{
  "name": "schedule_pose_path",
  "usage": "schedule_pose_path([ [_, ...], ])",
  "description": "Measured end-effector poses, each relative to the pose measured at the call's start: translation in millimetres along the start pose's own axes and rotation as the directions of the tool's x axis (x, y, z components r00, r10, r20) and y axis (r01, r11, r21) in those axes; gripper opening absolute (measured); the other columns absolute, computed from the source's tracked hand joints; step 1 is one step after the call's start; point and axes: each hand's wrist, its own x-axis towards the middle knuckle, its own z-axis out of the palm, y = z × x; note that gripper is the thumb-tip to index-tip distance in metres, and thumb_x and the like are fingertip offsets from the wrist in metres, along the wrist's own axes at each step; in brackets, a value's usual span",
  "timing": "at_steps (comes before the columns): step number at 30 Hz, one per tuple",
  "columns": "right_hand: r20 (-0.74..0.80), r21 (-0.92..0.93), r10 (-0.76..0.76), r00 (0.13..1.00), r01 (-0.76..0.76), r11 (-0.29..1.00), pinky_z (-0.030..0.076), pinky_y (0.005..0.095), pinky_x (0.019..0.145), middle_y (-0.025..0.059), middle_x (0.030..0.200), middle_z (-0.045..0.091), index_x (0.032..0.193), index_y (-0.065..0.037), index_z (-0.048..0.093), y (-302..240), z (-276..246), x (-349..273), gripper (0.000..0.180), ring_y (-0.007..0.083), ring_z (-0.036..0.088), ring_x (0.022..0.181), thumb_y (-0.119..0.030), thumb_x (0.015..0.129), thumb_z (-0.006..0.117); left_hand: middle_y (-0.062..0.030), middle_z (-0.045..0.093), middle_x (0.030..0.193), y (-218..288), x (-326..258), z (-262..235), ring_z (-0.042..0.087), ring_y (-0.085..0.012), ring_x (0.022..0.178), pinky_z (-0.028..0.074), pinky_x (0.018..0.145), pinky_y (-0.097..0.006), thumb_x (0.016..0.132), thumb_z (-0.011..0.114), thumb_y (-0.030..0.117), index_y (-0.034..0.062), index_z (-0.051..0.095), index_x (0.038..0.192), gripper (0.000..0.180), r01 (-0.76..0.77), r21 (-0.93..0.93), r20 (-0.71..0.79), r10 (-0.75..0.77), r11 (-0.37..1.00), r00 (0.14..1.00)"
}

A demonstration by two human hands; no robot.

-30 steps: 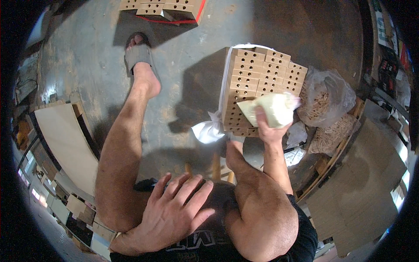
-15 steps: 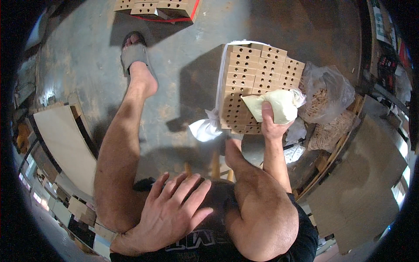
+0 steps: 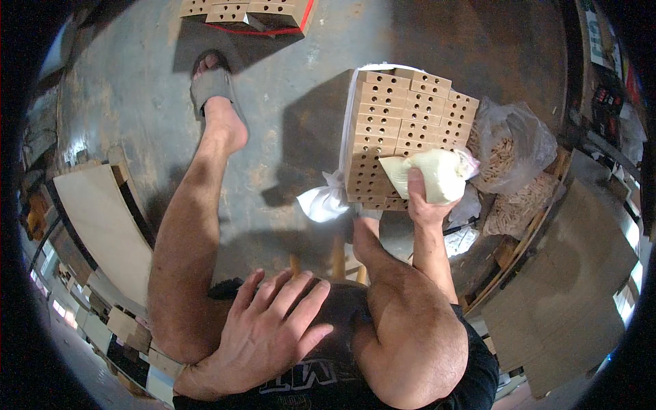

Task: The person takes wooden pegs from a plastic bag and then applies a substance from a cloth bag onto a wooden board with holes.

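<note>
My right hand (image 3: 430, 205) is wrapped round a piping bag (image 3: 437, 174) filled with something pale cream-coloured. The bag's narrow tip points left, over the lower part of a stack of wooden blocks (image 3: 384, 109). Rows of paired round holes run across the blocks' upper faces, and a white cloth band (image 3: 348, 116) goes round the stack, its knotted end hanging at the near left. I cannot tell whether the tip touches a block. My left hand (image 3: 277, 321) rests over my lap with its fingers spread, holding nothing.
Right of the stack lie a clear plastic bag of wooden dowels (image 3: 509, 147) and another dowel-filled bag (image 3: 519, 205). More drilled blocks (image 3: 246, 12) with a red band stand at the far left. Boards (image 3: 102, 212) lean at the left, and a large panel (image 3: 560, 287) at the right.
My right hand and the piping bag have shifted slightly toward me, and the tip sits a little lower over the blocks. My left hand has stayed in place.
</note>
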Motion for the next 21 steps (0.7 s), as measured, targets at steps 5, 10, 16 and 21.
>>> schedule_pose_path([
  [5,0.037,0.093,-0.027,0.999,0.024,0.995,0.051,0.035,0.087,0.0079,0.094,0.071,0.101,-0.001,0.07,14.1,3.6,-10.4,0.026,0.0201,0.067,0.085,-0.006,0.076,0.075,-0.0082,0.05,0.132,2.7,-5.5,-0.6,0.047,-0.0264,0.127,0.039,0.109,-0.052,0.088,0.07,0.047,0.014,0.059,0.132,0.055,0.013,-0.005,0.003,-0.013,1.0,1.0],
  [10,0.086,0.072,-0.095,0.992,0.089,0.993,0.052,0.0352,0.086,0.0091,0.095,0.071,0.103,0.0,0.069,12.5,11.5,-8.6,0.031,0.0217,0.067,0.086,-0.007,0.074,0.08,-0.0085,0.048,0.133,3.7,-4.8,-3.6,0.047,-0.0266,0.127,0.039,0.11,-0.052,0.089,0.07,0.047,0.0142,0.058,0.133,0.056,0.025,0.006,0.008,-0.025,1.0,1.0],
  [16,0.103,-0.049,-0.267,0.958,0.273,0.961,0.054,0.0356,0.085,0.0108,0.094,0.071,0.104,0.003,0.067,5.7,18.9,-1.0,0.04,0.0228,0.068,0.087,-0.012,0.072,0.086,-0.0085,0.047,0.133,5.0,-5.4,-3.3,0.047,-0.0267,0.127,0.04,0.109,-0.051,0.089,0.069,0.047,0.0138,0.058,0.133,0.056,0.003,0.016,0.004,-0.003,1.0,1.0],
  [21,0.145,-0.102,-0.316,0.938,0.332,0.938,0.056,0.0346,0.083,0.0116,0.095,0.071,0.103,0.003,0.066,5.9,20.4,0.4,0.038,0.0242,0.07,0.085,-0.013,0.073,0.085,-0.009,0.047,0.133,1.5,-6.6,-4.7,0.048,-0.027,0.126,0.04,0.108,-0.051,0.089,0.069,0.047,0.0126,0.057,0.133,0.057,-0.03,-0.021,-0.059,0.029,0.999,0.998],
])
